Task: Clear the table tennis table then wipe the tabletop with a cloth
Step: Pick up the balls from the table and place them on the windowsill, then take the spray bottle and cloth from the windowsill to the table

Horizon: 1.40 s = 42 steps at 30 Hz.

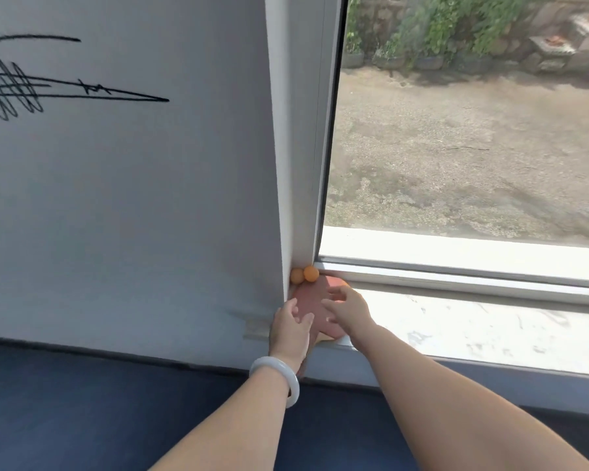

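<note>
**Reaching both hands to a paddle on the windowsill**

Nearest, the blue counter (82, 413) runs across the bottom of the view, and both bare forearms stretch over it toward the windowsill (473, 329). A white bangle (279, 373) circles the left wrist. The left hand (291, 324) rests on the near edge of a red paddle (312, 297), its fingers (291, 306) loose and spread, curled round nothing. The right hand (349, 307) is over the paddle's face with fingers splayed and straight. The hand is blurred, so whether it touches cannot be told. The paddle lies flat in the sill's left corner. Just beyond it sit two orange balls (311, 273), side by side and touching, tucked where the window frame (306, 164) meets the white wall (150, 198), which bears black scribble. Past the glass is bare ground, then greenery.
</note>
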{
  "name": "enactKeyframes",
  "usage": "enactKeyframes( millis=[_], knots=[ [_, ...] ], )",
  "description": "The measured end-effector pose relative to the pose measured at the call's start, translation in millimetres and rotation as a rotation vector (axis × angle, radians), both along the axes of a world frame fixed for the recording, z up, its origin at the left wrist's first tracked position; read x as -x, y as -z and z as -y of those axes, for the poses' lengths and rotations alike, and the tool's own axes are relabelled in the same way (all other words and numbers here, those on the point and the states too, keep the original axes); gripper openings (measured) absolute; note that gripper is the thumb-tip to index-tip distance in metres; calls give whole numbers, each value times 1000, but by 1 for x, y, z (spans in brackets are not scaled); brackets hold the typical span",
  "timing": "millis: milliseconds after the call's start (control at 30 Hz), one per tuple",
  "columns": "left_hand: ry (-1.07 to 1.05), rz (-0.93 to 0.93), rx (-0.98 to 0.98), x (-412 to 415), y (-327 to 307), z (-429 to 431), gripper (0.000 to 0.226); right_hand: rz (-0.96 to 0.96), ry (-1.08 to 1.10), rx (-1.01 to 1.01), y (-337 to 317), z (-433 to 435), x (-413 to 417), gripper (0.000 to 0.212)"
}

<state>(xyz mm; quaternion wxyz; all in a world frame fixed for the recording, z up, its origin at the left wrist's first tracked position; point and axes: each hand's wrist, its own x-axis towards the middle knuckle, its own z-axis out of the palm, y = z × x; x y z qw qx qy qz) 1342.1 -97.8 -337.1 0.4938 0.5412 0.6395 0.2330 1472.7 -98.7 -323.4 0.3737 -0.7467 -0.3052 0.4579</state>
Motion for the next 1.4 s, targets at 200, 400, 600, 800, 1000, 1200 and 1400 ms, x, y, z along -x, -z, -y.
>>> enactKeyframes(
  millis=[200,400,600,800,1000,1200,1400],
  knots=[
    [82,-139,-48,68,-40,28,36,166,-179,46,-37,39,52,26],
    [94,-276,-47,192,-71,70,32,225,-395,42,-78,67,152,24],
    [-67,-281,1,355,-100,141,30,259,-618,28,-105,93,297,25],
    [-301,-286,-23,506,-121,214,19,292,-880,-22,-123,119,470,26],
    [-514,-340,33,636,-131,268,11,262,-1102,-64,-123,134,618,16],
    [-645,-425,103,750,-127,279,14,283,-1307,-87,-124,117,741,7],
    [-719,-497,150,850,-134,249,10,336,-1455,-83,-120,66,841,9]
  ],
)
